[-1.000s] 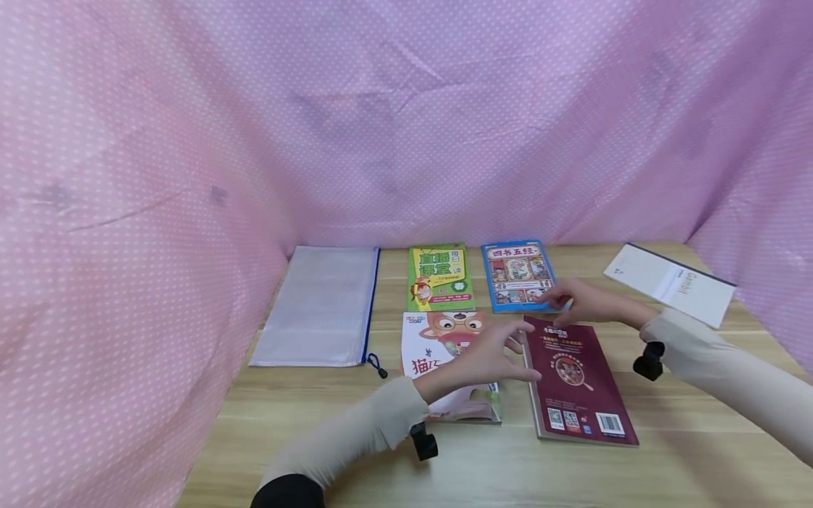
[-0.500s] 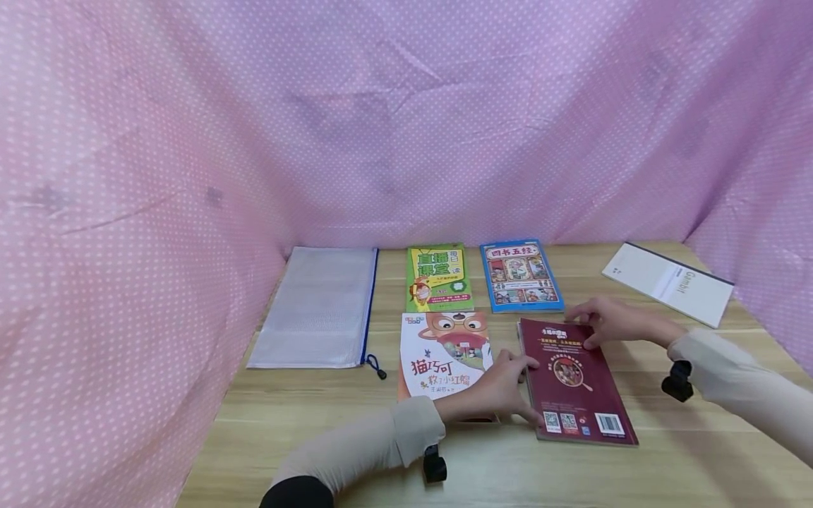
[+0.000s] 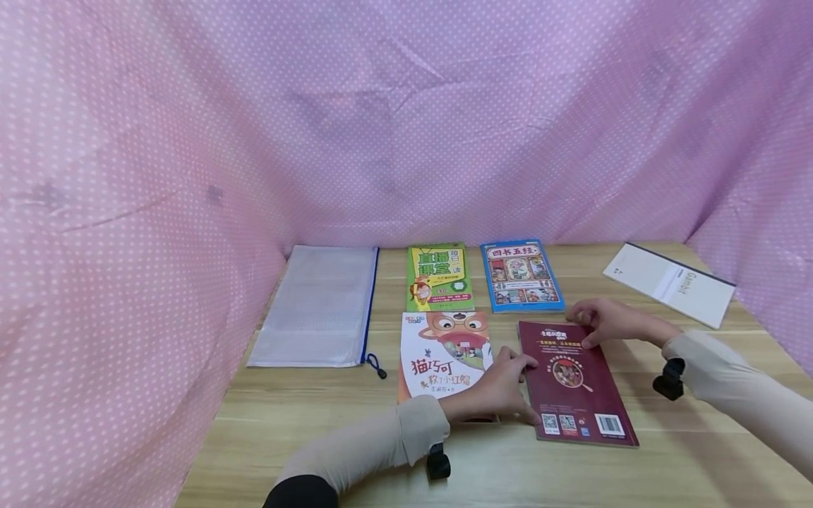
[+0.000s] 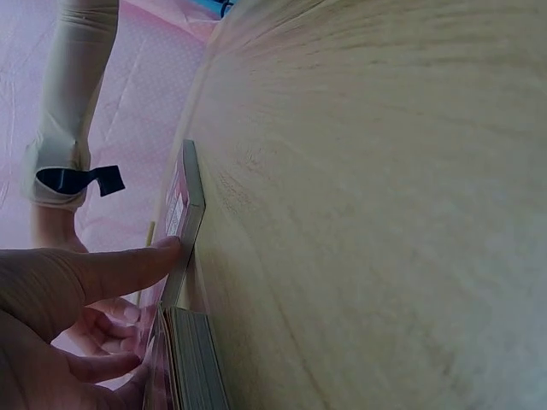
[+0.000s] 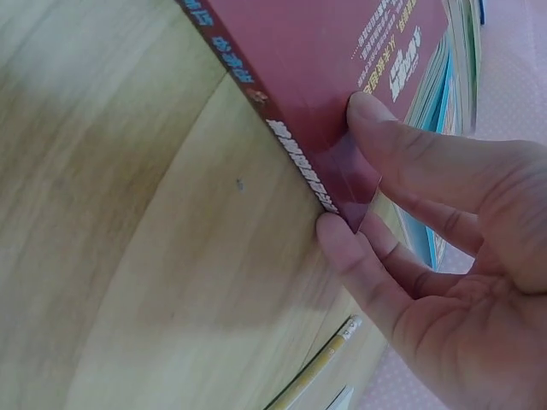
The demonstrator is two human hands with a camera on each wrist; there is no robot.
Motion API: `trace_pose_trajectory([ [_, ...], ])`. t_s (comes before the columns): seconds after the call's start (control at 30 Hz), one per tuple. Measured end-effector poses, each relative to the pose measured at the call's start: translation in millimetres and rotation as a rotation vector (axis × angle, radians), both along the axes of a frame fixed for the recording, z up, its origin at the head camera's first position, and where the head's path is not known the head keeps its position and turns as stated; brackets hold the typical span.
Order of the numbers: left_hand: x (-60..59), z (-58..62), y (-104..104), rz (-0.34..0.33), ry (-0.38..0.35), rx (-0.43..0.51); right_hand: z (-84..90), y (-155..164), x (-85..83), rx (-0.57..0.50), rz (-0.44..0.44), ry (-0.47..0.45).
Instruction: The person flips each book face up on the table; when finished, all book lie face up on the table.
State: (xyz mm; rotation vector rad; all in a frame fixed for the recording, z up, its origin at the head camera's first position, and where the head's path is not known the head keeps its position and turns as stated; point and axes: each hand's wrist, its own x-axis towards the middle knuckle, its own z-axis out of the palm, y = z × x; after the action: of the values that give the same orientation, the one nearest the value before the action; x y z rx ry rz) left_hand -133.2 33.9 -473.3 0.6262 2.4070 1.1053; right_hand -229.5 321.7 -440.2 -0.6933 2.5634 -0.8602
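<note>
the dark red paperback book (image 3: 574, 381) lies flat on the wooden table (image 3: 699, 451). the right hand (image 3: 603, 319) pinches its far corner, and the left hand (image 3: 502, 388) presses straight fingers (image 4: 128, 265) on its near edge. a hard push could slide it into the white cat picture book (image 3: 444, 353) beside it.

Cat book (image 3: 444, 356) (lower corner) hidden under left hand (image 3: 498, 391).
</note>
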Motion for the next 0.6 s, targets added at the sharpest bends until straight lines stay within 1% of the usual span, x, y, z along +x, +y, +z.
trace_pose_trajectory([
  [0.03,-0.4,0.0,0.4,0.002,-0.001,-0.002,0.6,-0.8,-0.2,0.009,-0.015,-0.018],
  [0.13,-1.7,-0.5,1.3,0.010,-0.002,-0.014,0.1,-3.2,-1.7,0.028,-0.041,-0.030],
  [0.3,-5.3,-1.1,3.2,0.021,-0.005,-0.020,-2.0,-3.7,-5.3,0.051,-0.064,-0.017],
  [0.4,-7.8,0.3,3.6,0.032,-0.008,-0.020,-2.6,-3.3,-7.6,0.048,-0.080,-0.022],
  [0.6,-11.9,2.4,3.2,0.049,-0.018,-0.013,-3.7,-1.0,-10.6,0.032,-0.093,0.002],
])
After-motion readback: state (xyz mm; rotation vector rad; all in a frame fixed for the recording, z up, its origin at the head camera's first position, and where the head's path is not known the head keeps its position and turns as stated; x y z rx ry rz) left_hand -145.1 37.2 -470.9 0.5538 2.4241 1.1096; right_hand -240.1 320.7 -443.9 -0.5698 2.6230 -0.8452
